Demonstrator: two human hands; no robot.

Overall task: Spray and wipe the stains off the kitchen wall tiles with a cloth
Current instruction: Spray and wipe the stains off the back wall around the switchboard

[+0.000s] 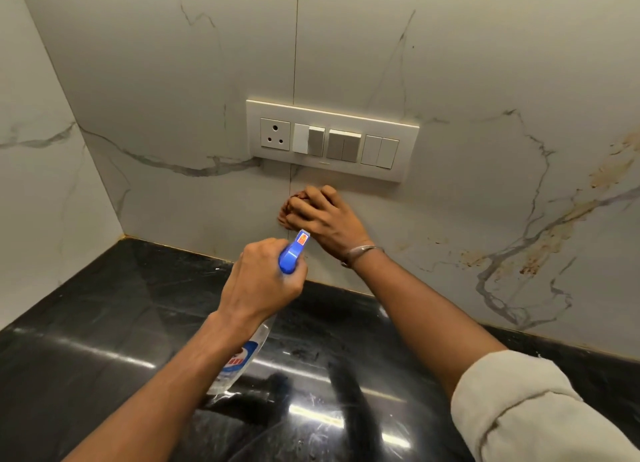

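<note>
My right hand (322,219) clutches the cloth (290,203) against the wall tiles (173,81) below the switch panel (332,139), my left hand (259,281) grips the spray bottle (291,254) beside it, and brown stains (533,254) lie off to the right.

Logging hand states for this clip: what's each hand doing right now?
Left hand: closed, holding the spray bottle.
Right hand: closed on the cloth, pressed against the wall tile.

Rolled cream sleeve (519,402) (silver bracelet (362,251))
</note>
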